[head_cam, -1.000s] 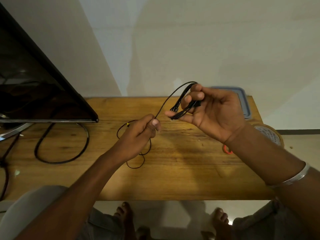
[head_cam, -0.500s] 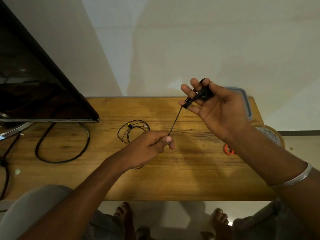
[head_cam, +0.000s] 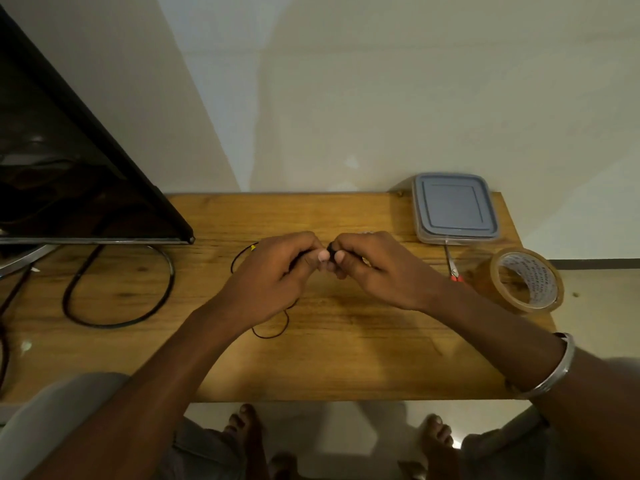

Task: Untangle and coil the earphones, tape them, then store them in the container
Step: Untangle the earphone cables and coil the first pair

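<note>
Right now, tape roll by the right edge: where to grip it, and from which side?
Pinch the tape roll by its ring wall: thumb inside the open core, fingers on the brown outer band. Come from above, on the near side: it lies with the core facing up, scissors lie close on its left, and the table ends just right of it.

The left hand (head_cam: 273, 275) and right hand (head_cam: 377, 268) cover most of the thin black earphone cable (head_cam: 268, 337) (a loop and an arc peek out). The red-handled small scissors (head_cam: 450, 261) run under the right wrist; print inside the brown tape roll (head_cam: 526, 282) is unreadable.
</note>
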### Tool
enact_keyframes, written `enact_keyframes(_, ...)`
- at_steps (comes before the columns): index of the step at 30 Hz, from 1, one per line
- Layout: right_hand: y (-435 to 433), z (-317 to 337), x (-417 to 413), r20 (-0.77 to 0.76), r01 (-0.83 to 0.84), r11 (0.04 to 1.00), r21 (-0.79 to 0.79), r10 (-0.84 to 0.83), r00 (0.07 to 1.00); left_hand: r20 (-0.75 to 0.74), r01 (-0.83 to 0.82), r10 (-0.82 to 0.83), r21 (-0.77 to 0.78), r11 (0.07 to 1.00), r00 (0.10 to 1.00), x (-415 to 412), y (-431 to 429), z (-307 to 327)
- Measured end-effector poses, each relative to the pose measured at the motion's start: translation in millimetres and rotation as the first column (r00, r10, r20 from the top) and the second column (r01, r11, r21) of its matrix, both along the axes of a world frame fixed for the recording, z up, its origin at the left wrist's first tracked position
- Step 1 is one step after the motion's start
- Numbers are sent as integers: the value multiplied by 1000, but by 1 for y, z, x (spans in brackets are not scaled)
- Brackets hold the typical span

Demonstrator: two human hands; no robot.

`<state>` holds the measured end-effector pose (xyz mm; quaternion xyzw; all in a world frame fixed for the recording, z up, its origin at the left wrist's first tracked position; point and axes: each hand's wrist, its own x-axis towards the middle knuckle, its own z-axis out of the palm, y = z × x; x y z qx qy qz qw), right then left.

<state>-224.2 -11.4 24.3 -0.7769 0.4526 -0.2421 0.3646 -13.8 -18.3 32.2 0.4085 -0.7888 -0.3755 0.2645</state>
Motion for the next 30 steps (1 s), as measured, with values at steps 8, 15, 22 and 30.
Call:
enact_keyframes(8,0,14,6,339,-133,882,453,-32,940,-88,-32,24,-95,995,996,3,-8,0)
enact_keyframes(15,4,17,14,634,-268,757,596,-239,735,-229,-145,153,54,988,961,-2,-7,-5)
enact_keyframes(22,5,23,15,650,-276,698,661,-348,676,-299,-92,142,173,981,944,-5,-5,-4)
enact_keyframes(30,5,27,16,641,-252,636,729,-506,577,-312,-5,108,313,950,944,-8,1,2)
